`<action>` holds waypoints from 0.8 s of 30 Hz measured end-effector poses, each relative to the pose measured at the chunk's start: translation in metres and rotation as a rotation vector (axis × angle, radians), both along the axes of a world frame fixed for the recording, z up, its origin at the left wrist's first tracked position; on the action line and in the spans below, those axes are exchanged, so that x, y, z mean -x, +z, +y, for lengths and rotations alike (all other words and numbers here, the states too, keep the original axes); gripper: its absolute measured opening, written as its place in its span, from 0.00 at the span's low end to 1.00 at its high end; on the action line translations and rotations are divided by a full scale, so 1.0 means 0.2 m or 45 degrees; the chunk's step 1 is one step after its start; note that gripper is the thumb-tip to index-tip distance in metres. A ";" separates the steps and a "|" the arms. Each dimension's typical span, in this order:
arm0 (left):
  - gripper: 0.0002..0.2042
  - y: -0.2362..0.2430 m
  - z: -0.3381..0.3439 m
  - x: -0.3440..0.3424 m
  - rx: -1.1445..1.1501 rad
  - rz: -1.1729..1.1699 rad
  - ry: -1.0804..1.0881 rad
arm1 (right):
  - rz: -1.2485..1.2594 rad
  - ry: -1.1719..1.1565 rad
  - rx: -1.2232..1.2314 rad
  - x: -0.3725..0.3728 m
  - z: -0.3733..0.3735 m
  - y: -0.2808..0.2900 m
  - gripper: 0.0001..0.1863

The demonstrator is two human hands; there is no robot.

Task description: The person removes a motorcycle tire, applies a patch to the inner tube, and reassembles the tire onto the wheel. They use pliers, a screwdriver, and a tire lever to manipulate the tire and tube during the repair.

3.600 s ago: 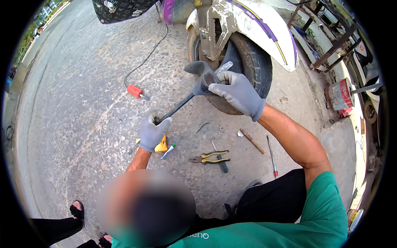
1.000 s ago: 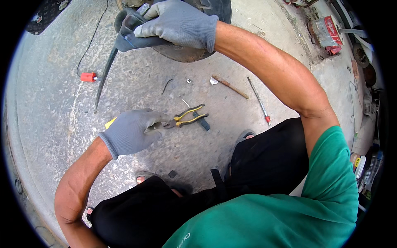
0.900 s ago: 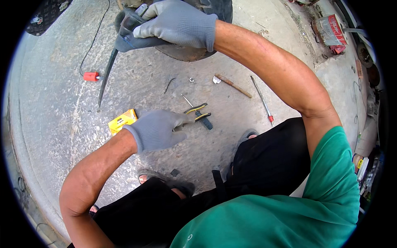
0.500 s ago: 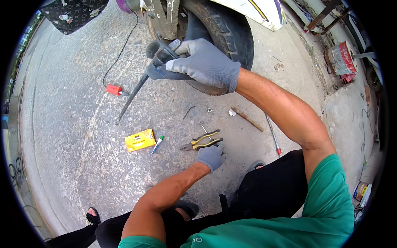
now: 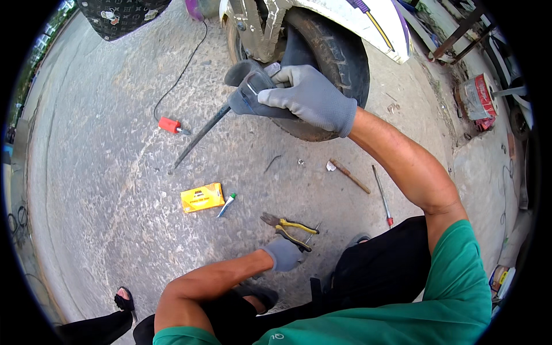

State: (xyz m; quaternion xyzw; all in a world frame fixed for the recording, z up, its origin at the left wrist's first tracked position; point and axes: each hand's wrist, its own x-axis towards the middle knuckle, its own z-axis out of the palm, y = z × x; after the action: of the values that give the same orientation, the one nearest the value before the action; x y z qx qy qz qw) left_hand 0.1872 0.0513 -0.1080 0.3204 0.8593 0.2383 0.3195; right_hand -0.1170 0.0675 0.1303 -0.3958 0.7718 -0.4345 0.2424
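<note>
Fingers of the right hand (image 5: 316,98) are pinching a black inner tube (image 5: 244,99), thumb pressed against the rubber, just beside the motorbike tire (image 5: 352,69); a narrow dark strip (image 5: 200,138) is slanting down-left from that grip. Lower down, the left hand (image 5: 283,255) is resting at the handles of yellow-and-black pliers (image 5: 292,223), its fingers too hidden for me to tell what they are holding. A yellow box (image 5: 202,198) is lying near a green-capped tube (image 5: 226,206).
</note>
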 end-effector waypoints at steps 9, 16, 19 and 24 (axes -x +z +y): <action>0.19 0.45 -0.22 0.28 -0.982 -1.578 0.522 | -0.078 -0.006 -0.010 0.00 -0.02 -0.01 0.18; 0.33 0.97 -0.54 0.48 -0.620 -0.625 0.507 | -0.194 0.026 0.156 0.03 -0.01 -0.08 0.18; 0.41 1.15 -0.70 0.46 -0.505 -0.496 0.651 | -0.200 -0.008 0.155 0.02 0.00 -0.06 0.16; 0.37 1.20 -0.86 0.39 -1.374 -0.107 1.166 | -0.162 -0.026 0.096 -0.02 -0.01 0.01 0.16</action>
State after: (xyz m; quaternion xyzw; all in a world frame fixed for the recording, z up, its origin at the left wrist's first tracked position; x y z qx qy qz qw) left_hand 0.1090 -0.1215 0.1325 0.0310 0.6565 0.7535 0.0165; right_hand -0.1131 0.0649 0.1318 -0.3684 0.7420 -0.4901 0.2711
